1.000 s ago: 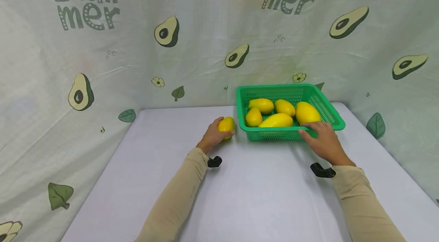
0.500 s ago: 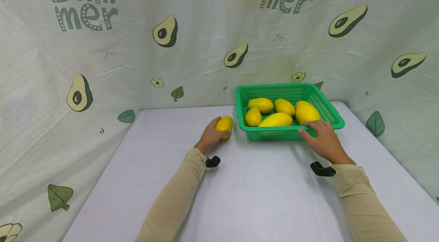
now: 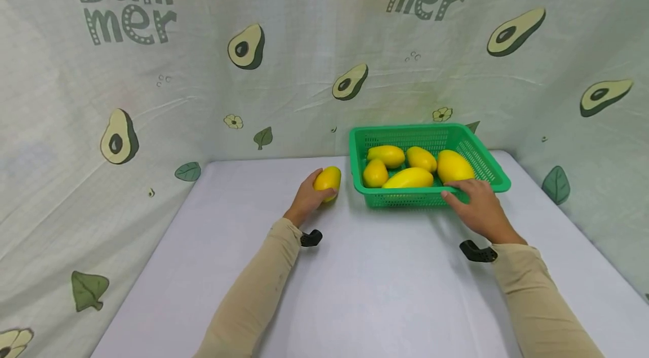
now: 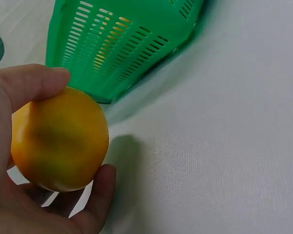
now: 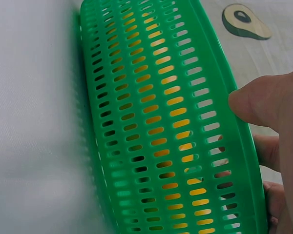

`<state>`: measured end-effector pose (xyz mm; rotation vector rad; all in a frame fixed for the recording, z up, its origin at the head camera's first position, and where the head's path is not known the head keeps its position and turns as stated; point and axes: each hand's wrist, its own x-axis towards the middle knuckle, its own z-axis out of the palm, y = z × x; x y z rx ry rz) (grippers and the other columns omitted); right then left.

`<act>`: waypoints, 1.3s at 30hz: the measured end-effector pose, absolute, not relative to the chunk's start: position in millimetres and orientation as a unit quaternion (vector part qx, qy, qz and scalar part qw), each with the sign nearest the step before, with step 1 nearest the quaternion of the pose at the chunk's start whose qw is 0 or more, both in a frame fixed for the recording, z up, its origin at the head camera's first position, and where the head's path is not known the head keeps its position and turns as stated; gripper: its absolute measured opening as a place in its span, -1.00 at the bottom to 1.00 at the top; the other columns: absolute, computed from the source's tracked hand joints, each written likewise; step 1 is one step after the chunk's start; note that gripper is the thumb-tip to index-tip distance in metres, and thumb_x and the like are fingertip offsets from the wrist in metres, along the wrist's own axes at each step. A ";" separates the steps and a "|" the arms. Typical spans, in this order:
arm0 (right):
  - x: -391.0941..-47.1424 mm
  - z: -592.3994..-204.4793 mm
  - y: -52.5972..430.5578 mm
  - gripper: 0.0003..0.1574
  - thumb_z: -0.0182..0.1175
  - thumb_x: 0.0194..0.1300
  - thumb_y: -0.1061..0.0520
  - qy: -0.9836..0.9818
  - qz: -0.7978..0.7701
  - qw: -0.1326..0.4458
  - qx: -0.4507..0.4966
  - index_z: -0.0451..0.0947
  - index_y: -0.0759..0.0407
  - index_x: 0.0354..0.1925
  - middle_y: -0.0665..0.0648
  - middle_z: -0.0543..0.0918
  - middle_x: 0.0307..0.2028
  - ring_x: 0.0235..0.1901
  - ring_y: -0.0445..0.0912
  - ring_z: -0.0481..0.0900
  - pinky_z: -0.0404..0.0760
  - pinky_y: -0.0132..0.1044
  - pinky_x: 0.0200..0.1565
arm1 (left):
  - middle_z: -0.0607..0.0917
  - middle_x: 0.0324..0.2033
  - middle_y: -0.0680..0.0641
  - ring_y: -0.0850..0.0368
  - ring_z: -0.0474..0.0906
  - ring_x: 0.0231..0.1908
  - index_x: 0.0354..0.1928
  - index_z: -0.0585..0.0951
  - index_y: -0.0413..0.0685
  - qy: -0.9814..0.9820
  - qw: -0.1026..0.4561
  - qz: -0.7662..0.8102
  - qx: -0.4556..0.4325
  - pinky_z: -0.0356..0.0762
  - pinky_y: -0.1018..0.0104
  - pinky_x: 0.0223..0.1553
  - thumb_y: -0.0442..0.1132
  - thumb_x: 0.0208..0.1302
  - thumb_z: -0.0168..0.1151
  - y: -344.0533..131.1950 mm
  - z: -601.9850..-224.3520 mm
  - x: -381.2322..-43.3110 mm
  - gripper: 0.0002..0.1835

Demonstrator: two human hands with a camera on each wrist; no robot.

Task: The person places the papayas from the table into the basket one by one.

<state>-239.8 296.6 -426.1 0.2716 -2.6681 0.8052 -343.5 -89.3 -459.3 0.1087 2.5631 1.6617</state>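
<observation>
My left hand (image 3: 309,195) grips a yellow mango (image 3: 328,179) left of the green plastic basket (image 3: 405,198). In the left wrist view, thumb and fingers curl round the mango (image 4: 63,141), whose shadow falls apart from it on the white cloth, so it appears raised. My right hand (image 3: 479,207) holds the basket's front rim near its right end. The right wrist view has the thumb outside the rim and the other fingers inside, partly hidden by the slotted wall (image 5: 156,112). Several yellow fruits (image 3: 408,177) lie in the basket, looking like mangoes.
A white cloth covers the table (image 3: 385,273). Close behind it hangs a pale curtain (image 3: 299,8) printed with avocados, leaves and lettering. The basket stands at the back right, near this curtain. Each wrist carries a black camera mount (image 3: 311,238).
My left hand has moved slightly left and away from me with the mango, widening its distance from the basket. The right hand and the basket have stayed in place.
</observation>
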 end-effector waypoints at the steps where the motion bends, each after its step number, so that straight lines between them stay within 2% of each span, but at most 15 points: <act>1: -239.6 -426.4 296.6 -0.40 0.11 0.50 -0.09 -0.939 0.283 0.170 0.096 0.52 0.42 0.16 0.50 0.51 0.11 0.20 0.44 0.25 0.19 0.41 0.14 | 0.35 0.40 -0.10 -0.12 0.36 0.21 0.54 0.22 0.15 0.838 0.042 0.543 0.035 0.28 -0.08 0.31 -0.04 0.19 0.39 -89.4 -459.5 -343.1 -0.11; 15: -240.8 -424.5 300.5 -0.40 0.10 0.51 -0.10 -0.941 0.278 0.169 0.093 0.52 0.41 0.16 0.50 0.50 0.12 0.21 0.45 0.25 0.18 0.42 0.16 | 0.36 0.38 -0.10 -0.10 0.36 0.20 0.54 0.21 0.12 0.824 0.051 0.561 0.061 0.30 -0.03 0.31 -0.07 0.21 0.38 -91.6 -453.7 -346.3 -0.13; 29: -239.0 -426.4 300.8 -0.40 0.11 0.51 -0.11 -0.942 0.280 0.161 0.088 0.54 0.39 0.16 0.49 0.50 0.13 0.21 0.43 0.26 0.19 0.42 0.16 | 0.35 0.39 -0.09 -0.09 0.36 0.21 0.53 0.21 0.14 0.822 0.059 0.565 0.042 0.33 -0.01 0.29 -0.06 0.23 0.38 -92.0 -454.2 -345.5 -0.14; 39: -240.9 -426.2 299.8 -0.43 0.12 0.50 -0.09 -0.939 0.281 0.172 0.101 0.56 0.37 0.14 0.48 0.53 0.11 0.18 0.41 0.30 0.19 0.39 0.16 | 0.38 0.32 -0.10 -0.10 0.39 0.15 0.52 0.23 0.10 0.793 0.060 0.605 0.044 0.51 0.05 0.15 -0.12 0.25 0.39 -91.4 -440.8 -349.0 -0.17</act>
